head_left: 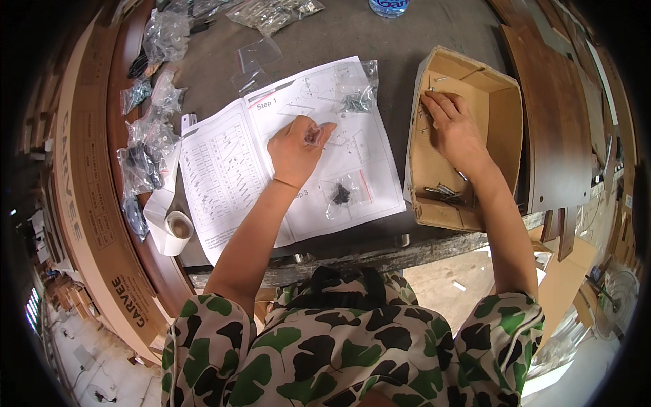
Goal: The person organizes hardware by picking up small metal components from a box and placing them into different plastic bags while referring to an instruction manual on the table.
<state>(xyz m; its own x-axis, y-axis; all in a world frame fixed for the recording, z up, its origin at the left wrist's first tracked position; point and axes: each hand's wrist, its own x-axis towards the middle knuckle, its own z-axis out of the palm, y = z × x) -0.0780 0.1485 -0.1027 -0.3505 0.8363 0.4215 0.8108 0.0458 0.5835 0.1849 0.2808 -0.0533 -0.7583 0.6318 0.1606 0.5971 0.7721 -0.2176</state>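
An open instruction booklet (230,163) with line drawings lies on the grey table. My left hand (295,150) rests on its right page, fingers closed around a small clear plastic bag (314,133). My right hand (453,125) reaches into a shallow cardboard box (505,108) at the right, fingertips down on small metal parts near its far corner. Several screws and bolts (444,193) lie at the box's near end. Two small clear bags of hardware sit on the booklet, one with screws (357,98) at the top and one with dark pieces (341,195) near the bottom.
Many clear bags of fittings (146,136) are heaped at the left of the table, more at the far edge (271,13). A roll of white tape (176,227) lies at the booklet's left. Brown wooden panels (556,115) stand at the right, cardboard packaging (88,203) at the left.
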